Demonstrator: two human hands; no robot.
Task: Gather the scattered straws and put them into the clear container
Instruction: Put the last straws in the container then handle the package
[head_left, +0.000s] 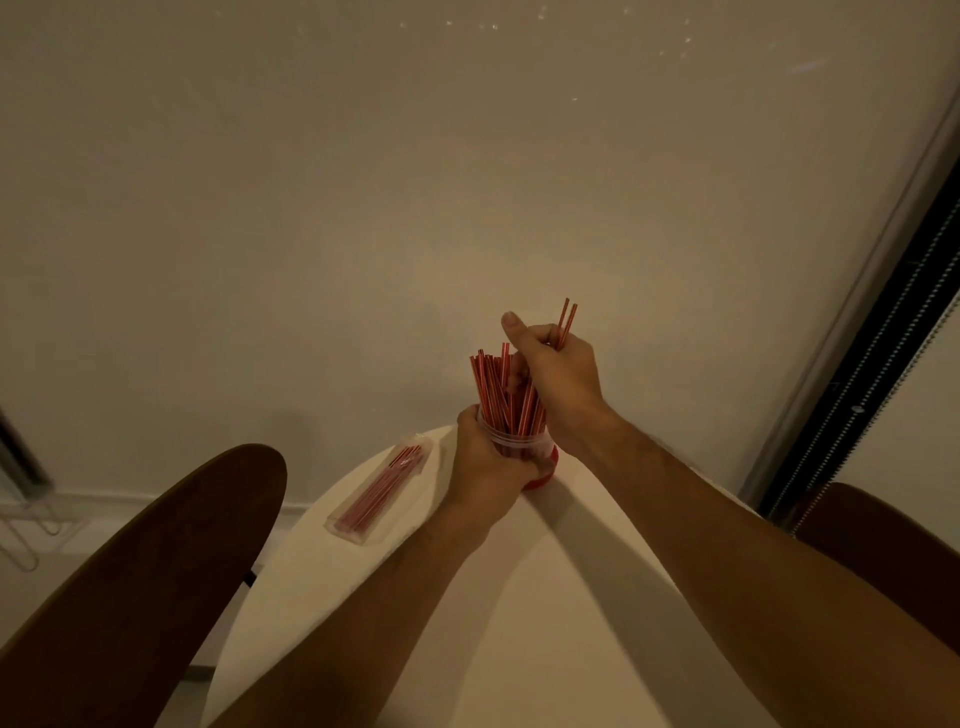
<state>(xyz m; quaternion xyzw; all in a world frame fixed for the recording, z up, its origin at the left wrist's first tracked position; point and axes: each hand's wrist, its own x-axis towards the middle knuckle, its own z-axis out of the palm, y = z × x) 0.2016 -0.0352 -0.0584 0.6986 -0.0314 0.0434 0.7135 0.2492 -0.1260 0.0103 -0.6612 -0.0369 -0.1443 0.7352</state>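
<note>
At the far edge of the round white table (519, 597), the left hand (483, 467) wraps around the clear plastic container with a red base (524, 444), packed with upright red-and-white striped straws (493, 389). Above it, the right hand (556, 374) pinches two more straws (566, 322). A flat clear packet of straws (376, 491) lies near the table's left edge.

Dim, with a warm yellow-brown cast across the frame. The wall (363, 208) is unevenly lit, with faint speckled glints near its top edge. The table (363, 525) is brightest at its left rim and shaded between the forearms (727, 545). The chair backs (130, 571) are nearly black. Strong wide-angle bend: the window frame (883, 249) leans hard. The straws (488, 384) show their stripes, slightly soft.
</note>
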